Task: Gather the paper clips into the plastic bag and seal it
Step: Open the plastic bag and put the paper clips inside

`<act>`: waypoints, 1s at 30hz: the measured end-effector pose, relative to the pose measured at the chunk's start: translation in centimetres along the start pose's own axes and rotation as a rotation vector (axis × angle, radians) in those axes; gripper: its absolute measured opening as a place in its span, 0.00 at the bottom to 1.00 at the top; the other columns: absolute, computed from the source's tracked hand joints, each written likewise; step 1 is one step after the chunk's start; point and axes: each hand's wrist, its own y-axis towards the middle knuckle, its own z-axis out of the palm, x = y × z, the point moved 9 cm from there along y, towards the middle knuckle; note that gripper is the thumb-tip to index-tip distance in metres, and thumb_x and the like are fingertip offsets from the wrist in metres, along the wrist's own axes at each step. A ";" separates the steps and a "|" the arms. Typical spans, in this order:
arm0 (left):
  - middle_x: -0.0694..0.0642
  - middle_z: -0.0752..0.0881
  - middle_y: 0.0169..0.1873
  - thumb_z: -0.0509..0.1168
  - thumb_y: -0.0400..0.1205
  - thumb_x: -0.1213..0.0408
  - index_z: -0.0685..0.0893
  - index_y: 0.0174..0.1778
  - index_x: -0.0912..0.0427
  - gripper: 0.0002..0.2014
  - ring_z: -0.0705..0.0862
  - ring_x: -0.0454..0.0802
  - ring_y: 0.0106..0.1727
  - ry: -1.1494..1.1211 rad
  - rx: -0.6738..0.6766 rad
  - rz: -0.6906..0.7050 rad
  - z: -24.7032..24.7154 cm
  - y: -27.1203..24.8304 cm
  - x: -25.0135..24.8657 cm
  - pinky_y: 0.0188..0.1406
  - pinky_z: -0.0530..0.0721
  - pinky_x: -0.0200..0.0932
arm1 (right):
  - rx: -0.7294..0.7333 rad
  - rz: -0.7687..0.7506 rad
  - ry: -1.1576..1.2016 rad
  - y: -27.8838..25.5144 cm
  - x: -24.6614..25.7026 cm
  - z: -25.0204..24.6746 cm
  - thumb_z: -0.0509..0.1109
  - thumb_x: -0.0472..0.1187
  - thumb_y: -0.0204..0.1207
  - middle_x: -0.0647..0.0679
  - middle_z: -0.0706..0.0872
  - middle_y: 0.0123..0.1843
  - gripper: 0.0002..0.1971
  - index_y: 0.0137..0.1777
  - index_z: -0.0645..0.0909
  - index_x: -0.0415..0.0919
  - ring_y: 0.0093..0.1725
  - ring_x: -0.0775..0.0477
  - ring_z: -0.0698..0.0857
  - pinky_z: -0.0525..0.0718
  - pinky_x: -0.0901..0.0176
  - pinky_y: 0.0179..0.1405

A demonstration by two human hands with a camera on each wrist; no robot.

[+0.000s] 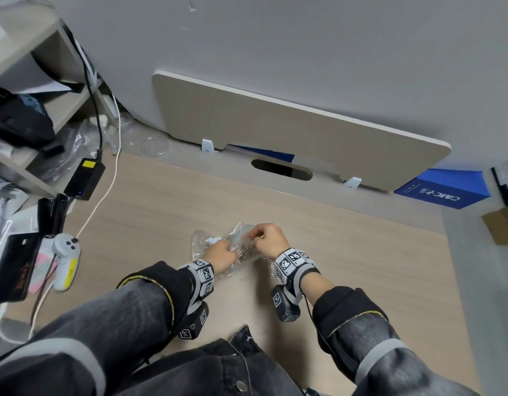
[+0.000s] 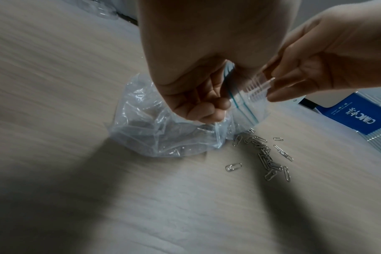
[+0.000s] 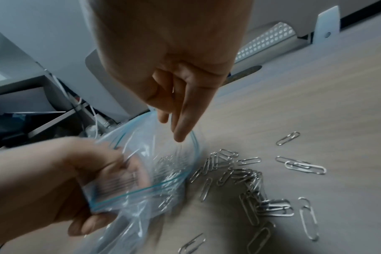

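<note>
A clear plastic bag with a blue zip strip lies crumpled on the wooden table, its mouth held open between both hands. My left hand grips the near rim, fingers curled around the plastic. My right hand pinches the far rim between thumb and fingers. Several silver paper clips sit inside the bag. A loose heap of paper clips lies on the table just right of the bag's mouth, with one stray clip nearer me.
A white controller, a black power adapter and cables crowd the table's left side below a cluttered shelf. A blue box stands at the back right. A beige panel leans on the wall behind.
</note>
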 end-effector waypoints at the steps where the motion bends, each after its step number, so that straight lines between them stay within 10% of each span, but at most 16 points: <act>1: 0.55 0.82 0.26 0.61 0.75 0.65 0.81 0.32 0.55 0.08 0.80 0.51 0.23 0.010 0.001 -0.004 0.0 0.0 0.2 0.24 0.76 0.38 | -0.031 0.014 0.044 0.1 -0.5 -0.7 0.61 0.27 0.68 0.48 0.87 0.38 0.16 0.35 0.83 0.50 0.43 0.41 0.88 0.88 0.46 0.55; 6: 0.54 0.83 0.28 0.61 0.75 0.62 0.83 0.37 0.57 0.06 0.84 0.58 0.35 0.043 -0.041 -0.025 -1.0 0.0 0.4 0.40 0.82 0.47 | -0.220 0.095 0.081 -0.1 -3.4 -3.8 0.59 0.29 0.68 0.47 0.89 0.33 0.16 0.30 0.84 0.48 0.37 0.40 0.88 0.89 0.46 0.45; 14: 0.57 0.86 0.34 0.61 0.74 0.63 0.83 0.38 0.56 0.06 0.87 0.61 0.44 0.071 -0.069 -0.051 -1.8 -0.1 0.4 0.45 0.83 0.47 | 0.381 0.214 0.062 -2.6 -4.0 6.6 0.50 0.23 0.71 0.43 0.86 0.31 0.22 0.33 0.84 0.41 0.21 0.55 0.84 0.82 0.67 0.19; 18: 0.59 0.87 0.39 0.60 0.77 0.62 0.84 0.44 0.57 0.08 0.85 0.60 0.45 0.098 -0.105 -0.059 -2.2 -0.3 0.5 0.51 0.83 0.47 | 0.461 0.233 0.036 -2.6 -4.5 9.4 0.49 0.21 0.71 0.44 0.84 0.30 0.22 0.35 0.83 0.40 0.24 0.53 0.84 0.85 0.65 0.22; 30: 0.63 0.85 0.40 0.57 0.79 0.63 0.79 0.37 0.58 0.08 0.85 0.63 0.45 0.120 -0.164 -0.068 -3.9 -0.2 1.4 0.45 0.81 0.48 | 0.037 0.087 -0.113 0.8 -5.3 1.0 0.60 0.29 0.67 0.51 0.90 0.46 0.19 0.36 0.84 0.54 0.50 0.47 0.87 0.85 0.56 0.54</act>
